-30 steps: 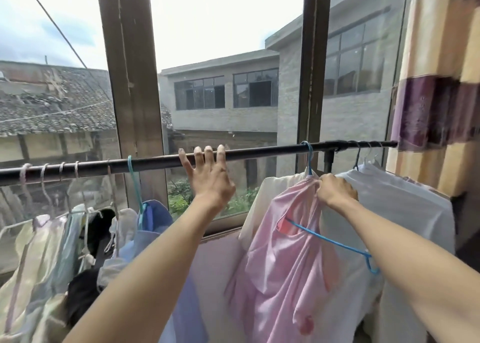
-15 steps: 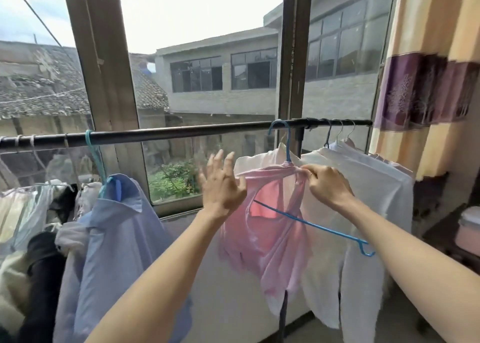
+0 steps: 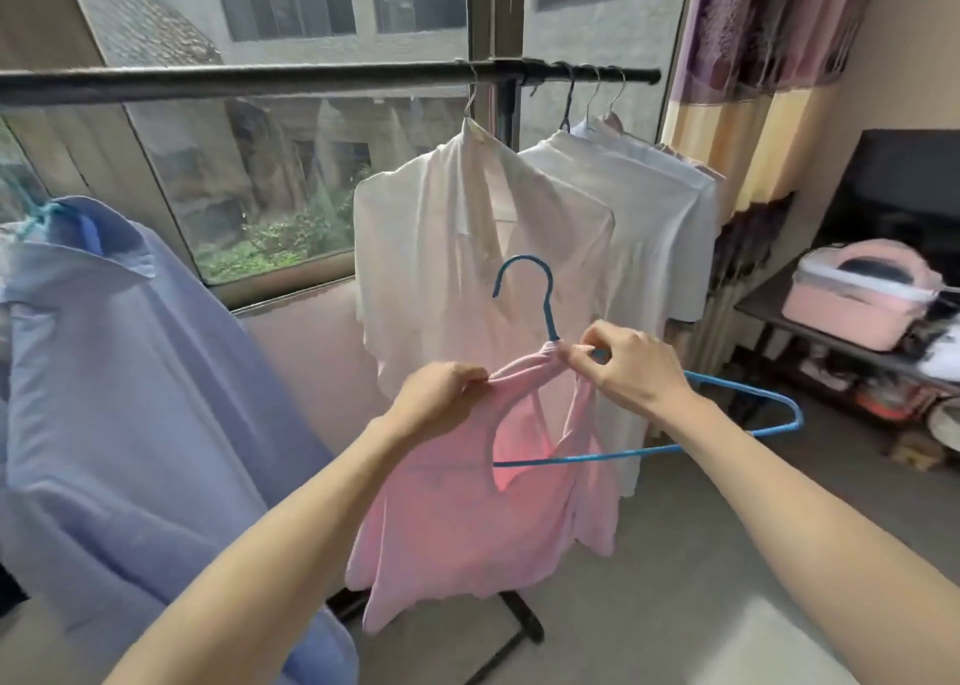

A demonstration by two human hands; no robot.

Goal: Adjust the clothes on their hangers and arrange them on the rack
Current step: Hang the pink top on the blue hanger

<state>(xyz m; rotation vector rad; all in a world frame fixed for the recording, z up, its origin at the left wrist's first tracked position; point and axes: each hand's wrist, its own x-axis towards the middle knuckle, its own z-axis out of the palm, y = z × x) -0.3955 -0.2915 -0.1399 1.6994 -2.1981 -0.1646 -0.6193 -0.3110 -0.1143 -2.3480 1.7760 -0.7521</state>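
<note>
I am holding the pink top (image 3: 467,502) and its blue hanger (image 3: 675,448) off the rail (image 3: 260,81), in front of the white shirt (image 3: 467,248); my left hand (image 3: 441,398) is pinching the bunched collar and my right hand (image 3: 631,367) is pinching fabric at the hanger's neck. I am judging the next move as spreading the top over the bare right arm of the hanger, then hooking it back on; the hanger's left arm is hiding under the cloth

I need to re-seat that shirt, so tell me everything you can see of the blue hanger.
The blue hanger is thin wire with a blue coating and an open curved hook on top. It is off the rack bar, held tilted in front of the white shirts. The right hand pinches its neck; the left hand grips the pink shirt, bunched at the neck. The right shoulder arm juts out bare.
</note>
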